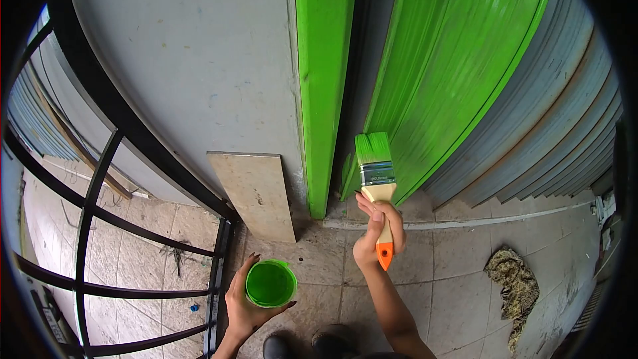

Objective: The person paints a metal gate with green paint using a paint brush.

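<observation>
My right hand (383,225) is closed round the pale wooden handle of a paintbrush (377,176) with an orange tip. Its bristles, coated in green, point up and overlap the lower left edge of a green-painted ribbed metal panel (458,46). In my left hand (240,302) is a small cup of green paint (271,284), held upright with the fingers wrapped round its side. Left of the brush stands a vertical post (323,86), glossy with the same green. Between post and panel runs a dark gap.
A beige tile (256,193) leans on the grey wall (193,60). At left stands a black metal frame (85,213). Unpainted grey shutter slats (531,106) continue at right. A crumpled, stained cloth (514,289) lies on the tiled floor (458,252), and dark shoes (332,342) show below.
</observation>
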`<state>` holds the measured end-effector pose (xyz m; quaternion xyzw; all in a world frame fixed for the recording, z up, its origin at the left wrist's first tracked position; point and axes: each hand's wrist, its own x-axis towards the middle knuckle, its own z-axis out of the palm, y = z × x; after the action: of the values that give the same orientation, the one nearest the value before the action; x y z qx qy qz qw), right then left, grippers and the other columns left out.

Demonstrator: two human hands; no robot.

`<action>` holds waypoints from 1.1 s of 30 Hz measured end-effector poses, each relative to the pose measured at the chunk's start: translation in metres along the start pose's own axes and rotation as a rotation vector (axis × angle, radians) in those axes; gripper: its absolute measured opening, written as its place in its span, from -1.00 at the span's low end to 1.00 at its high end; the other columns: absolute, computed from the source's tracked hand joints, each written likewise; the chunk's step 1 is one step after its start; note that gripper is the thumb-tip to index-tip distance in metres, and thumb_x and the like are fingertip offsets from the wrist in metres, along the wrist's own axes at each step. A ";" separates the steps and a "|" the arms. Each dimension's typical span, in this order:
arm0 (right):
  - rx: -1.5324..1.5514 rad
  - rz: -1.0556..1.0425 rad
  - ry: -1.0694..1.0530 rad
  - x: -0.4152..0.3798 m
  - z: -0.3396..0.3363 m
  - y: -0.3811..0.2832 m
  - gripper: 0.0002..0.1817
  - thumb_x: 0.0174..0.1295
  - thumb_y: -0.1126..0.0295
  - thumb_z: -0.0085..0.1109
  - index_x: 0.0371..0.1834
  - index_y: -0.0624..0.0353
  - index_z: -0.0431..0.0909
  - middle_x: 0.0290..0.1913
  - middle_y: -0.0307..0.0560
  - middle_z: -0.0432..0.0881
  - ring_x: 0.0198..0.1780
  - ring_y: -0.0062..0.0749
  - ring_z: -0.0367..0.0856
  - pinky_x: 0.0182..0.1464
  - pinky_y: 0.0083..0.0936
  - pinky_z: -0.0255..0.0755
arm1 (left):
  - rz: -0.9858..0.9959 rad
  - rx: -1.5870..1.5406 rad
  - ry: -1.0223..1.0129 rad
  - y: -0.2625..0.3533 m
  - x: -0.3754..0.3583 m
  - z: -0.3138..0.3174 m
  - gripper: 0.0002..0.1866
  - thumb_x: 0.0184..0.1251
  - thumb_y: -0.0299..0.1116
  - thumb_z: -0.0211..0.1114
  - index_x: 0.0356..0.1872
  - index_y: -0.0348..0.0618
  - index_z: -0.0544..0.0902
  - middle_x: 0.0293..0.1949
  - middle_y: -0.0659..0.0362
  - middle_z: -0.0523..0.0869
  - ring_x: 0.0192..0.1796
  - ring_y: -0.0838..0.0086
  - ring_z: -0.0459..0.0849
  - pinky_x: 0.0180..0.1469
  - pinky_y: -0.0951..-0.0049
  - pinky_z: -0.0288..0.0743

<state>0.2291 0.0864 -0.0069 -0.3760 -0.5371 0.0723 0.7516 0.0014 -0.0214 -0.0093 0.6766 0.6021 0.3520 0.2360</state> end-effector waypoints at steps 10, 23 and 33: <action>-0.017 0.232 -0.022 -0.040 -0.001 0.034 -0.85 0.37 0.56 -0.04 -0.10 0.39 0.49 -0.21 0.26 0.68 -0.18 -0.12 0.74 -0.14 -0.35 0.67 | -0.013 -0.043 -0.002 0.003 0.000 -0.002 0.04 -0.40 -0.13 0.72 0.24 -0.30 0.41 0.04 -0.08 0.64 0.06 0.15 0.67 0.13 0.24 0.55; -0.363 0.001 -0.135 -0.062 -0.041 0.043 -0.53 0.25 0.45 0.12 0.21 0.41 0.38 -0.21 0.17 0.72 -0.23 -0.23 0.77 -0.30 -0.53 0.64 | -0.009 -0.053 0.015 0.001 -0.004 -0.003 0.04 -0.41 -0.17 0.73 0.24 -0.30 0.40 0.03 -0.06 0.64 0.04 0.21 0.68 0.12 0.27 0.57; -0.183 -0.130 -0.075 0.011 -0.016 0.011 -0.86 0.14 0.58 0.13 -0.23 0.30 0.61 -0.36 0.02 0.70 -0.47 -0.32 0.68 -0.44 -0.58 0.51 | -0.046 -0.082 -0.007 0.003 -0.003 0.001 0.08 -0.45 -0.17 0.74 0.25 -0.36 0.39 0.08 -0.05 0.62 0.06 0.24 0.67 0.13 0.28 0.55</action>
<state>0.2508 0.0915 -0.0083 -0.4045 -0.5924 -0.0123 0.6966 0.0041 -0.0247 -0.0082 0.6537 0.6017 0.3686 0.2734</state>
